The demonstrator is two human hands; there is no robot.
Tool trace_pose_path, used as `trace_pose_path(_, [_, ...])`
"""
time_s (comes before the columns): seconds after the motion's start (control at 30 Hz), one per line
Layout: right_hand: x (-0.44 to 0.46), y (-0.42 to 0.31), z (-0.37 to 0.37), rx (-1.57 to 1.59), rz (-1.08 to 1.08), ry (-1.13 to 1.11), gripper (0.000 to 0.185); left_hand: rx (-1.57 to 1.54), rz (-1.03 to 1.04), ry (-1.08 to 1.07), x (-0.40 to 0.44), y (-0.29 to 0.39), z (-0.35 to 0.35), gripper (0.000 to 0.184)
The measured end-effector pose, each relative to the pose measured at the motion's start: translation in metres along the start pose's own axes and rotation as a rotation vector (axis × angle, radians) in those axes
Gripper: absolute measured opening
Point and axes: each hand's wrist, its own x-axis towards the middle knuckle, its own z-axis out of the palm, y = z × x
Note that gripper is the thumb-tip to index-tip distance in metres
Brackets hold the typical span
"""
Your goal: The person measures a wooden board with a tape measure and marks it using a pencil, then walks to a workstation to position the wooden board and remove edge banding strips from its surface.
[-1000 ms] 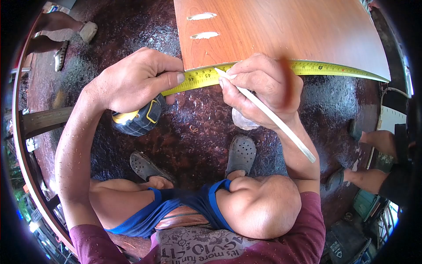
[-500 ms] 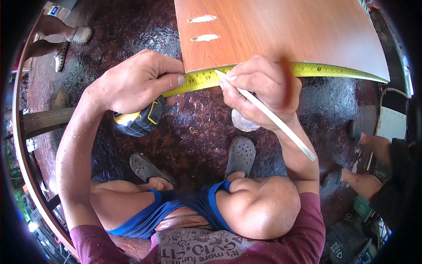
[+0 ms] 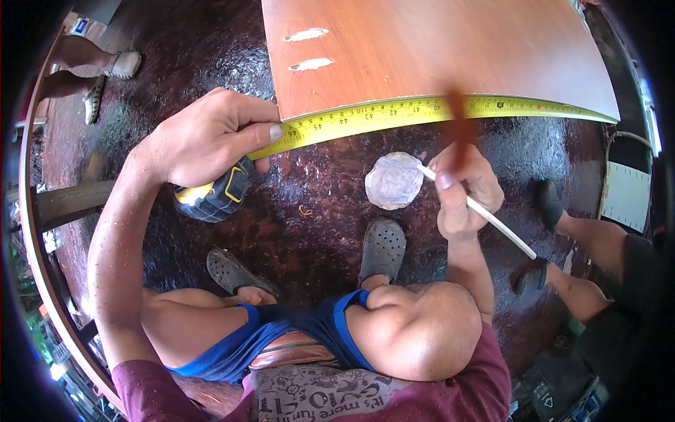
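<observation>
Wood panel point(image 3: 422, 53): flat, with two pale gouges point(image 3: 307, 34) near its left side.
Tape blade point(image 3: 351, 123): drawn out along the panel's near edge, apparently spanning it.
Left hand point(image 3: 211, 137): pinching the tape blade at the panel's near-left corner, yellow-black case point(image 3: 214, 193) just below.
Right hand point(image 3: 467, 190): grasping a white stick point(image 3: 503, 228), apart from the panel.
Edge marking: any fresh mark on the panel cannot be made out.
</observation>
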Motion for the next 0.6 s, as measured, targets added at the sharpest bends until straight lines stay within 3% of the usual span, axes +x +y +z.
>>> trace_pose_path(0.2, [-0.015, 0.011, -0.029, 0.168, 0.468, 0.424, 0.025, -0.019, -0.036, -0.011, -0.004, 0.004, 0.001, 0.029])
trace_pose_path(0.33, [-0.016, 0.019, -0.049, 0.259, 0.547, 0.523, 0.029, -0.017, -0.064, -0.019, -0.003, 0.004, 0.0, 0.027])
trace_pose_path(0.6, [-0.012, 0.027, -0.052, 0.348, 0.587, 0.517, 0.036, 0.016, -0.088, -0.037, -0.004, 0.01, -0.004, 0.027])
